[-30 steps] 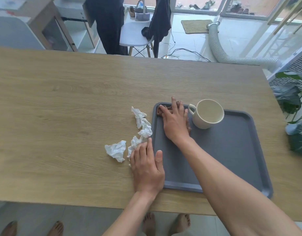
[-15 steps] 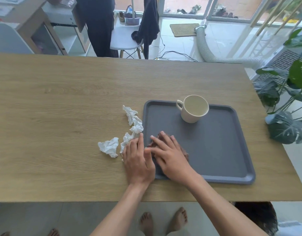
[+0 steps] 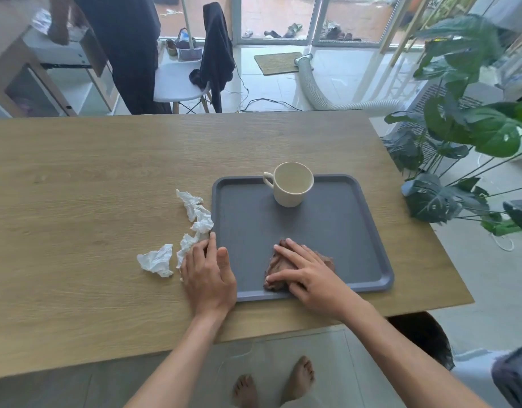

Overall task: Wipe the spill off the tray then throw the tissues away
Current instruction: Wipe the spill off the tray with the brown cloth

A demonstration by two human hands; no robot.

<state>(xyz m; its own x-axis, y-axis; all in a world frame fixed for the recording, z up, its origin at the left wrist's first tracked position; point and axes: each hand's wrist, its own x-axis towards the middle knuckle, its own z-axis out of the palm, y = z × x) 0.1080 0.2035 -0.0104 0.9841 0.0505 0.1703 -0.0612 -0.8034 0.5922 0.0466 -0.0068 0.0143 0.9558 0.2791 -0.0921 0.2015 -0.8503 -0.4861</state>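
A dark grey tray (image 3: 336,231) lies on the wooden table (image 3: 91,201) with a cream mug (image 3: 292,188) standing at its far edge. My right hand (image 3: 306,273) presses flat on a brown, soaked tissue (image 3: 278,265) near the tray's front edge. My left hand (image 3: 208,270) rests palm down at the tray's left front corner, its thumb on the rim and its fingers on the table touching a crumpled white tissue. A string of white tissues (image 3: 196,214) lies along the tray's left side. One more white wad (image 3: 157,260) sits further left.
A large leafy plant (image 3: 471,128) stands off the table's right edge. Behind the table are a white chair (image 3: 180,83) with dark clothes, a person in dark clothing (image 3: 127,48) and a grey hose (image 3: 327,95) on the floor. Someone's dark hair (image 3: 421,337) shows below the table's right corner.
My right hand has dragged the brown tissue from the tray's far left corner down to the front edge, then rightward. My left hand has stayed at the tray's left front corner.
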